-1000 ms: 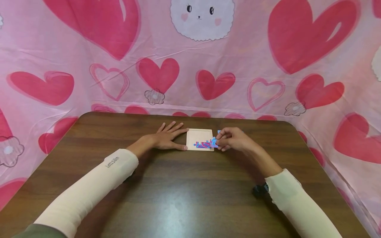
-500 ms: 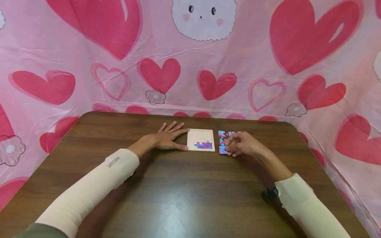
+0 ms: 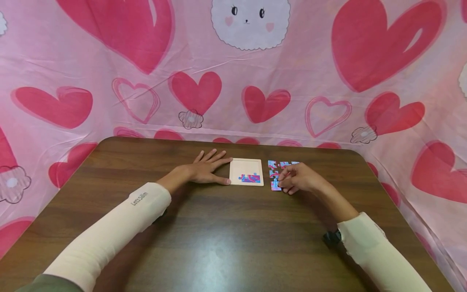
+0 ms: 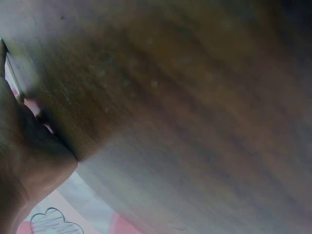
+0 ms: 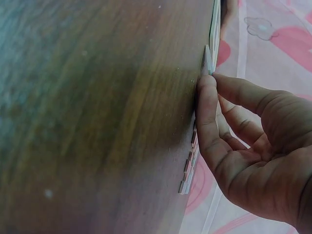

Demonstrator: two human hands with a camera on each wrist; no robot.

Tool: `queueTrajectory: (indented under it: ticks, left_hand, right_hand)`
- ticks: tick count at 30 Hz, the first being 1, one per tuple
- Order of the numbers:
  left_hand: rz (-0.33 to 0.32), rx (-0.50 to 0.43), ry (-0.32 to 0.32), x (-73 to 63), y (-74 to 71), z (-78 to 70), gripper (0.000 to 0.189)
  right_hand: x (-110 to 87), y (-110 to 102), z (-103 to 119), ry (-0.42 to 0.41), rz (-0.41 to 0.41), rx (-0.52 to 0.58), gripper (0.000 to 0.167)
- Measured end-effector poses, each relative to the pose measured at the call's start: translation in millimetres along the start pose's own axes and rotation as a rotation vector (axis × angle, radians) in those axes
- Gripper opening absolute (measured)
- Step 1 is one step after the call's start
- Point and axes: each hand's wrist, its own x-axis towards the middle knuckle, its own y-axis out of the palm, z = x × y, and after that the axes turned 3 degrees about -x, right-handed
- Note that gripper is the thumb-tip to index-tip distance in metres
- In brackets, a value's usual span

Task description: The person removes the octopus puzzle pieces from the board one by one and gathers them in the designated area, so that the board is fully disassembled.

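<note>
A person's right hand (image 3: 300,178) has left the puzzle tray (image 3: 246,166) since a second ago, when it held a blue piece at the tray's right edge, and now sits over the loose puzzle pieces (image 3: 273,164) lying on the desk (image 3: 219,231) just right of the tray. Half a second ago it was already there; it has since crept slightly toward the near edge. Its fingers (image 5: 207,117) are curled, with a fingertip pressed on a thin piece (image 5: 207,61) in the right wrist view; whether they pinch it or only press cannot be told. The left hand (image 3: 204,170) has not moved: it lies flat, fingers straight and spread, touching the tray's left side. The tray is a pale square with a raised rim, and a joined strip of pink and blue pieces (image 3: 249,178) fills its near right part. The loose pieces carry the same pink and blue pattern. A pink cloth with red hearts (image 3: 328,61) hangs behind the desk.
</note>
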Motion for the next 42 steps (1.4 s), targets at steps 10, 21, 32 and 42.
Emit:
queueTrajectory:
  ticks: [10,21,32,42]
  left_hand:
    - [0.004,0.024,-0.03,7.9,4.2,7.4,0.104]
    - [0.004,0.002,-0.001,-2.7,-2.9,-2.3,0.106]
    - [-0.001,-0.01,0.0,-2.2,0.0,-1.8,0.104]
    - [-0.007,0.001,0.0,-1.7,0.1,-2.5,0.105]
  right_hand:
    - [1.6,3,2,0.015,-0.01,-0.007,0.015]
    - [6.1,2,7,-0.039,-0.022,0.003,0.015]
    - [21.4,17,20,-0.091,-0.013,0.027,0.02]
    - [34.5,31,30,-0.135,-0.019,-0.001,0.019]
